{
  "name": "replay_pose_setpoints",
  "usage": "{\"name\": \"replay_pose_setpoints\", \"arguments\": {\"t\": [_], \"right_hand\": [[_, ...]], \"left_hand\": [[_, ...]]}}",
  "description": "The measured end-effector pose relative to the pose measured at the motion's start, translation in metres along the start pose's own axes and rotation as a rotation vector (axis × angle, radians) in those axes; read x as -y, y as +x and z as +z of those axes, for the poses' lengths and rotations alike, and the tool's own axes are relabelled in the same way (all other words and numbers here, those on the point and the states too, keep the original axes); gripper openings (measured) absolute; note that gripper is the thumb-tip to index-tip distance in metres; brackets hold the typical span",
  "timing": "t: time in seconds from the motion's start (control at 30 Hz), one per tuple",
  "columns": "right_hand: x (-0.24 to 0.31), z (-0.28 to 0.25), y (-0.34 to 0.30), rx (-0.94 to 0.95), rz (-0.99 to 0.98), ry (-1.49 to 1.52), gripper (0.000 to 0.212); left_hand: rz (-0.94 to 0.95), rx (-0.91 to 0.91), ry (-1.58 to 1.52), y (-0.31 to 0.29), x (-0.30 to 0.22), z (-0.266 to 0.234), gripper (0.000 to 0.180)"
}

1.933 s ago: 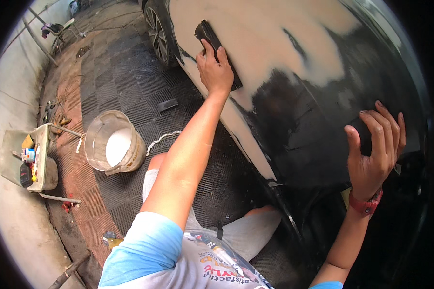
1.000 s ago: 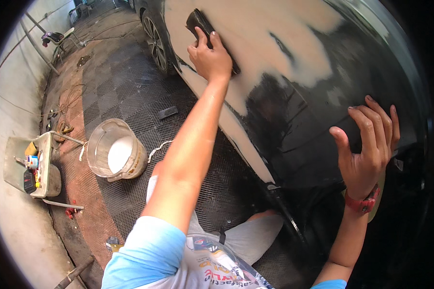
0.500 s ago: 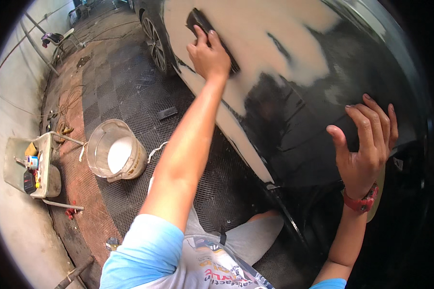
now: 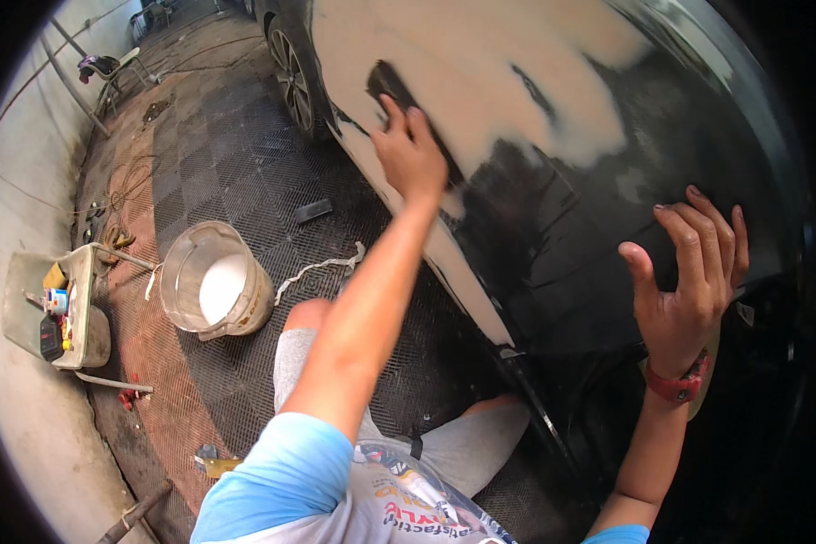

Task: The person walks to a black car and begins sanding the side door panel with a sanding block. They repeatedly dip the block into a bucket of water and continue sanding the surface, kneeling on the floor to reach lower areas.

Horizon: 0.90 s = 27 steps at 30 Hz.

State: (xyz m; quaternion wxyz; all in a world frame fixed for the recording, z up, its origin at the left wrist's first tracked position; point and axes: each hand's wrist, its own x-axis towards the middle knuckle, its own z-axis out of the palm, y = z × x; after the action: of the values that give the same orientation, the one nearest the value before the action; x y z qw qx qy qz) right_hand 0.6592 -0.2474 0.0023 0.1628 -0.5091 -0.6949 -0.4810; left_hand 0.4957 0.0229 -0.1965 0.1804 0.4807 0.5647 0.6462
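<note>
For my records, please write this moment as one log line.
left hand: holds black block against car | right hand: open, near black paint | bucket: on floor

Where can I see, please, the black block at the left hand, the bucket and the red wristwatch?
Black block (image 4: 397, 85): head view, on its upper part.
Bucket (image 4: 259, 297): head view, on its outer wall.
Red wristwatch (image 4: 668, 388): head view, on its strap.
</note>
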Motion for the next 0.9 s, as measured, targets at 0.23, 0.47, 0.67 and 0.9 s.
{"name": "replay_pose_setpoints", "arguments": {"t": [0.23,0.47,0.67,0.9], "right_hand": [[-0.004,-0.003,-0.004,0.052,-0.013,-0.046,0.046],[-0.001,-0.001,-0.002,0.049,0.009,-0.034,0.049],[-0.007,-0.002,-0.007,0.082,-0.025,-0.068,0.050],[-0.005,-0.001,-0.003,0.073,-0.008,-0.044,0.050]], "left_hand": [[0.231,-0.024,-0.122,-0.110,-0.018,-0.009,0.058],[-0.214,0.061,0.007,-0.025,0.052,0.010,0.060],[0.145,-0.020,-0.121,-0.144,0.011,-0.002,0.061],[-0.204,0.019,-0.010,-0.037,0.086,0.019,0.062]]}}
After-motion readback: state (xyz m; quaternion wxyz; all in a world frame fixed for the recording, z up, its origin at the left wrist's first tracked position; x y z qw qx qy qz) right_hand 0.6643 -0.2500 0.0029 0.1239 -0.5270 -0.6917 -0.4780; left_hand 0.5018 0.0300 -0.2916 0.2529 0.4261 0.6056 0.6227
